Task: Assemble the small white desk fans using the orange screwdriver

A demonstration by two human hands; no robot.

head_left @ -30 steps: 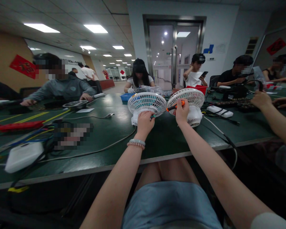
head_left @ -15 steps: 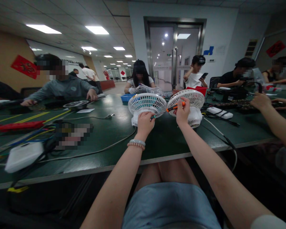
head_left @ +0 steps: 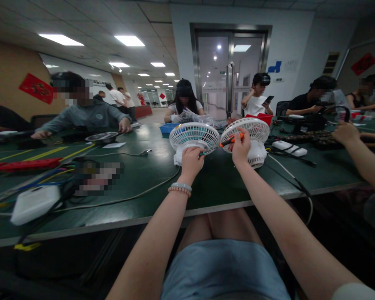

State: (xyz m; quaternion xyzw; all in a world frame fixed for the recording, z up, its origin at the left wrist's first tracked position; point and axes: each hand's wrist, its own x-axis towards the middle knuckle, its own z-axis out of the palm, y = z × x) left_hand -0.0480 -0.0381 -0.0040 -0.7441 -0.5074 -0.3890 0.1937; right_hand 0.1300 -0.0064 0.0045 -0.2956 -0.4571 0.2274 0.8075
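Observation:
My right hand (head_left: 241, 150) is closed around an orange-and-black screwdriver (head_left: 228, 141). The tool's shaft points left, toward my other hand. My left hand (head_left: 192, 161) is closed in front of the left white fan (head_left: 183, 132), fingers curled round a small teal-ended piece (head_left: 202, 153) whose kind I cannot make out. Whether the screwdriver's tip touches that piece is too small to tell. Behind my right hand stands a second white fan (head_left: 258, 129), its round grille tilted upward. Both fans rest on the green table (head_left: 156, 183).
A grey cable (head_left: 137, 194) curves across the table on the left, near a white box (head_left: 36, 204). Blue (head_left: 167, 128) and red (head_left: 262, 118) bins sit behind the fans. At right lies a white power strip (head_left: 289, 148); a co-worker's arm (head_left: 362, 154) reaches in there.
The view has shifted very slightly. Both hands keep their hold, and the fans and screwdriver stay in the same arrangement.

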